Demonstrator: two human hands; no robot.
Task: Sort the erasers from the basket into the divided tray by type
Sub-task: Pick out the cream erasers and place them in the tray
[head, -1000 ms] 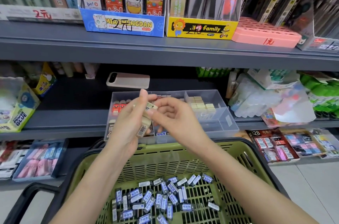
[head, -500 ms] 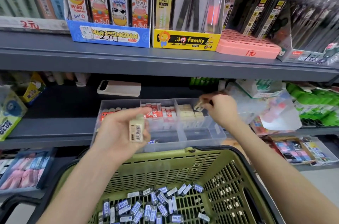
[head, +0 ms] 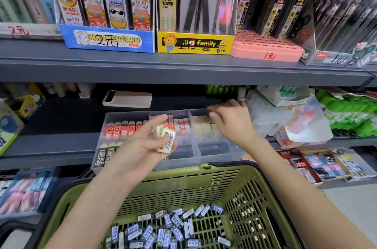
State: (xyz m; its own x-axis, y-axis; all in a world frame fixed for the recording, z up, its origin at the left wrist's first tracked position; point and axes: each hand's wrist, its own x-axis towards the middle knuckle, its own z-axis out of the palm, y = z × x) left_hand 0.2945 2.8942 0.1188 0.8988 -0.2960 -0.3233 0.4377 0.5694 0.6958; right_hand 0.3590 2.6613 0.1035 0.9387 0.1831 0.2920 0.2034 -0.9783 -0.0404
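My left hand (head: 142,151) grips a few cream erasers (head: 166,139), one with a barcode facing up, in front of the clear divided tray (head: 183,164) on the shelf. My right hand (head: 231,121) reaches over the tray's back right compartment, fingertips down at the cream erasers (head: 202,125) stacked there; blur hides whether it pinches one. Other compartments hold red-sleeved erasers (head: 122,130), red-and-white erasers (head: 180,124) and brown 2B erasers (head: 102,157). Below, the green basket (head: 183,183) holds several blue-sleeved erasers (head: 163,228).
A beige phone-like device (head: 127,99) lies behind the tray. Plastic-wrapped goods (head: 295,124) crowd the shelf right of the tray, and a glue box (head: 8,130) sits at far left. The upper shelf (head: 183,69) overhangs, loaded with pencil-lead boxes.
My right hand has left my left hand, carried a cream eraser to the back right compartment and dipped lower into it. My left hand has stayed in front of the tray with the remaining erasers.
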